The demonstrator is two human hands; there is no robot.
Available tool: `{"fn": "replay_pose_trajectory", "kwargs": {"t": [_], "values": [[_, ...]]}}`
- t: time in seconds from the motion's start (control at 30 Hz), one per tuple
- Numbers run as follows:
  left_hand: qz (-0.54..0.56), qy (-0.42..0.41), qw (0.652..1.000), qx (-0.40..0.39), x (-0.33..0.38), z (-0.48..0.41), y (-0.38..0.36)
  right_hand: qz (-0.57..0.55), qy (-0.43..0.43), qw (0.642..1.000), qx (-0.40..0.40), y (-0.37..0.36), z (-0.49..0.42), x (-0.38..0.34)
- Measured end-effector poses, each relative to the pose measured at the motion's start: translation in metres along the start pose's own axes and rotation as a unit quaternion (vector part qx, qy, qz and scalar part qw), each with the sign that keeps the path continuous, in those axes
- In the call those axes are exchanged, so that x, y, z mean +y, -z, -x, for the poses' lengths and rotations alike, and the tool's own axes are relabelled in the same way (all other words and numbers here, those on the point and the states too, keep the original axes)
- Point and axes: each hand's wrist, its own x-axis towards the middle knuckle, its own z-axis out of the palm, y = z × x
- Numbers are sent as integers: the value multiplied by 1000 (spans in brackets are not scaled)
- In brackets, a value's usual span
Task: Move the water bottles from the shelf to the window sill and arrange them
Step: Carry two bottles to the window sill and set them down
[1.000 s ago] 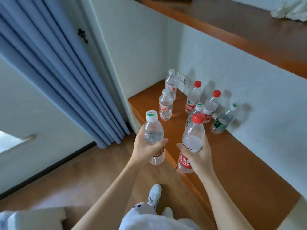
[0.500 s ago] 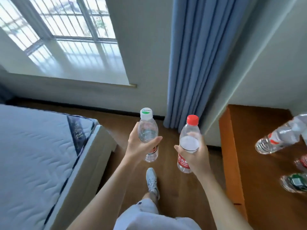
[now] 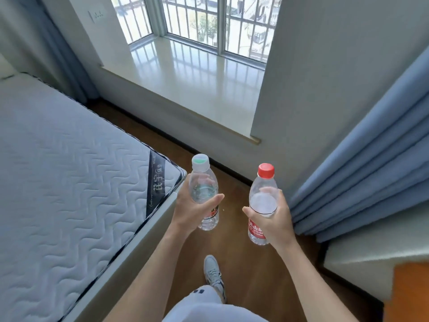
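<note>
Mattress (image 3: 58, 182): fills the left side, quilted grey-white top, a dark label strip at its near corner.
Left hand (image 3: 193, 211): grip wrapped around the middle of the white-capped bottle, thumb across the front, fingers behind.
White-capped bottle (image 3: 204, 194): held upright over the wooden floor (image 3: 243, 263), just beside the mattress corner; long axis near vertical, cap up and tipped slightly toward the window, base down below the hand.
Window sill (image 3: 197, 84): pale, glossy, beyond both bottles and well apart from them, reflecting the barred window (image 3: 209, 17).
Shoe (image 3: 213, 274): on the floor, below and between the two hands.
Right hand (image 3: 272, 220): grip closed around the red-capped bottle at its middle, thumb in front, fingers round the far side.
Red-capped bottle (image 3: 262, 201): held upright over the floor, near the other bottle but not touching it; long axis near vertical, red cap up, red label low on the body.
Curtain (image 3: 371, 170): blue folds hanging at the right, just beside the right hand.
Shelf (image 3: 411, 293): orange-brown corner showing at the bottom right.
</note>
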Motion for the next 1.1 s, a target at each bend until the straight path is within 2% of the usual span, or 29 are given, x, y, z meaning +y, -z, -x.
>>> {"fn": "replay_pose_trajectory", "kwargs": {"t": [0.23,0.57,0.8,1.1], "values": [[1,-10,998,55,-3,-116,40,21,11,999,-37,-51,-121,-34],[-22,12,992,124,-9,-222,56,63,35,993,-91,-100,-245,-51],[-45,17,981,190,-13,-329,60,8,16,991,-130,-138,-369,-57],[-64,28,958,277,2,-476,63,-3,66,972,-226,-184,-555,-98]]}}
